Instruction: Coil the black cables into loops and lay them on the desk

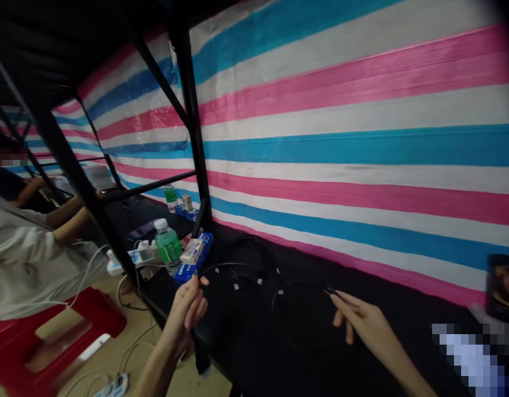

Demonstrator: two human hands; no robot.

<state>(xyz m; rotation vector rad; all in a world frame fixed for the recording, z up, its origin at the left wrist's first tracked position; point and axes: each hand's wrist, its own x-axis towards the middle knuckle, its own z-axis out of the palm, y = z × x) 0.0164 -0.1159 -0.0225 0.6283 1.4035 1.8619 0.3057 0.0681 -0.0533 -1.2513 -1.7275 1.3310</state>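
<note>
My left hand point(187, 310) is raised over the table's front edge, thumb and forefinger pinched on a thin black cable point(227, 264). That cable arches away to the right. My right hand point(359, 317) pinches a dark stretch of cable point(306, 282) over the table, its other fingers loosely curled. Whether both hands hold the same cable cannot be made out against the black surface. Between and behind them lies a loose coil of black cables point(254, 242), with several small pale tips or tags among them, such as a white tag point(237, 286).
Left of the cables are a green-labelled bottle point(167, 245), blue boxes point(205, 248) and a white power strip point(128, 260). A black metal post point(192, 110) rises before striped sheeting point(353, 149). A person in a pale top point(23, 248) works at left near a red stool point(85, 325).
</note>
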